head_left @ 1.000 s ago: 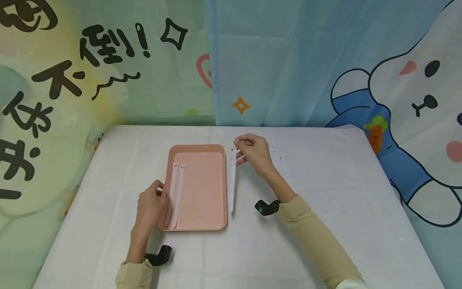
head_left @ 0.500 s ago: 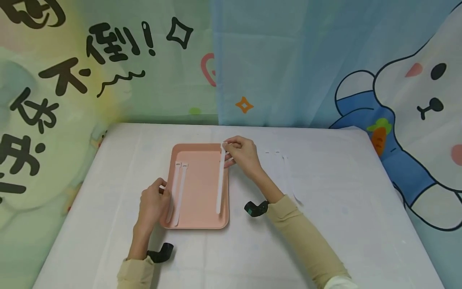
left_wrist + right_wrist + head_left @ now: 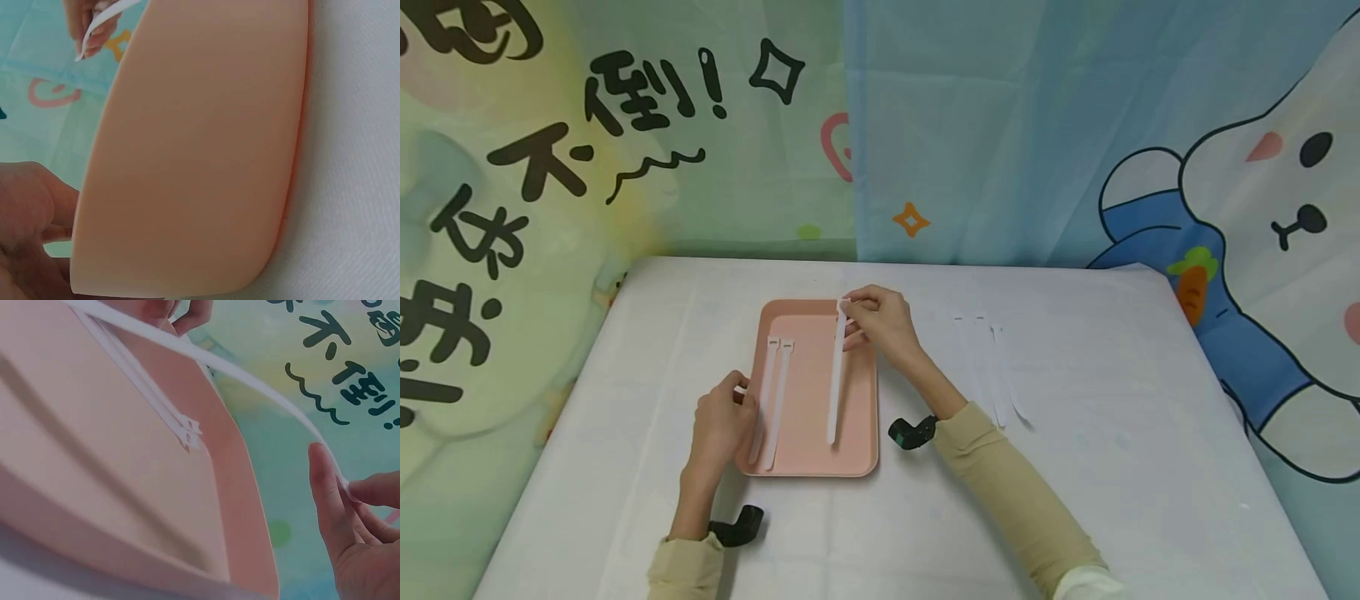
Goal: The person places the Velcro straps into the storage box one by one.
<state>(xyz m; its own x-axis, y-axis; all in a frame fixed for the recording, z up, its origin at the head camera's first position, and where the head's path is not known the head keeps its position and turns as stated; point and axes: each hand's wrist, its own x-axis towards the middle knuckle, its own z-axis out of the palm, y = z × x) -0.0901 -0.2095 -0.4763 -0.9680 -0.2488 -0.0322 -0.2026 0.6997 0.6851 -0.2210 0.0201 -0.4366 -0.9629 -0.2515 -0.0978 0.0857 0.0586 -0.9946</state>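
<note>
A pink rectangular tray lies on the white table. My left hand holds its left edge, fingers curled at the rim. Two white cable ties lie side by side in the tray, their small heads toward the far end. Above the tray, thumb and fingertips of my right hand pinch one end of another white cable tie, which slants down toward me. That tie bows in a curve in the right wrist view, where my right hand grips it at the right.
Several more white cable ties lie on the white tablecloth, right of the tray and faint against the cloth. A printed cloth backdrop hangs behind the table's far edge.
My right hand has carried its cable tie leftward, from beside the tray's right edge to over the tray. My left hand stays at the tray's left edge.
</note>
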